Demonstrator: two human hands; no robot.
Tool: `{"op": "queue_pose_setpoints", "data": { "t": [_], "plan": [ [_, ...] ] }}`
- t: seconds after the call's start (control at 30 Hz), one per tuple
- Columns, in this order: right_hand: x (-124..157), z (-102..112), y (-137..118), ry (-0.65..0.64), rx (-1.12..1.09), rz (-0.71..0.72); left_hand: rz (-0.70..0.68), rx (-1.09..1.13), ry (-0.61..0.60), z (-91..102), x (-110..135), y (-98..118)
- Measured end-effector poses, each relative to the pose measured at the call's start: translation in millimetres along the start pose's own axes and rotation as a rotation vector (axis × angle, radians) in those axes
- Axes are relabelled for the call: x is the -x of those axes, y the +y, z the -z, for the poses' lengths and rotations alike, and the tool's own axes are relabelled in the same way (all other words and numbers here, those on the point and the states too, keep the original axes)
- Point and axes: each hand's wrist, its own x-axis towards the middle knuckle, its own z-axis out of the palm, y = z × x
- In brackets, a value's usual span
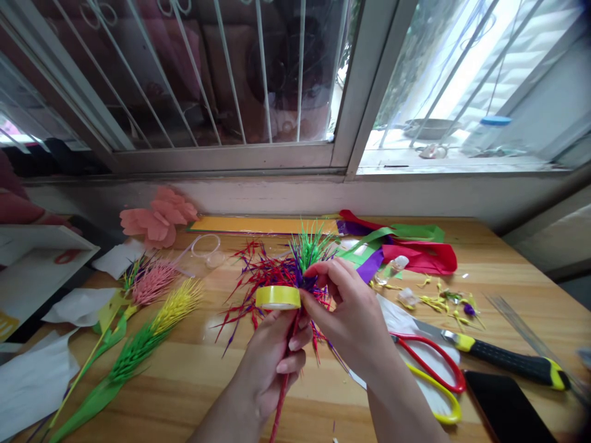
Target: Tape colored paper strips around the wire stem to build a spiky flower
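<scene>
My left hand (272,357) is closed around the red-wrapped stem (279,406) of an artificial wheat ear. A yellow roll of tape (277,298) rests against the stem just above my left thumb. The ear (310,249) has green spikes at its tip and purple ones below. With thumb and forefinger, my right hand (353,311) pinches at the purple base of the ear, beside the tape. Whether the tape's end is in that pinch is hidden. Loose red and purple spikes (265,274) lie behind the hands.
Finished-looking yellow-green (138,344) and pink wheat ears (154,280) lie left, near pink paper flowers (159,218). On the right are scissors (455,363), a black-yellow utility knife (508,357), a phone (508,406), a small bottle (392,269) and crepe paper strips (420,255).
</scene>
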Motion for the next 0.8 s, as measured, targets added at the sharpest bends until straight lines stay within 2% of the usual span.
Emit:
{"op": "queue_pose_setpoints", "data": {
  "t": [0.17,0.3,0.4,0.53,0.63,0.7,0.8],
  "plan": [
    [0.1,-2.8,-2.0,0.033,0.014,0.023,-0.034,-0.105,0.038,-2.6,-0.2,-0.5],
    [1.4,3.6,-2.6,0.001,-0.066,0.03,-0.083,-0.204,0.049,-2.2,0.0,-1.5],
    [6.0,14.0,-6.5,-0.093,-0.149,0.152,-0.146,-0.242,0.083,1.2,-0.2,-4.9],
    [13.2,23.3,-15.3,-0.234,-0.091,0.399,-0.217,-0.248,0.119,2.5,1.4,-9.3],
    [13.7,26.4,-18.8,-0.218,-0.05,0.494,-0.265,-0.233,0.159,-1.8,5.2,-9.2],
    [11.9,29.5,-18.2,-0.194,-0.053,0.516,-0.273,-0.209,0.213,-5.0,7.9,-7.5],
    [8.7,36.4,-14.6,-0.205,-0.042,0.538,-0.31,-0.204,0.229,-6.8,10.4,-4.0]
  ]
}}
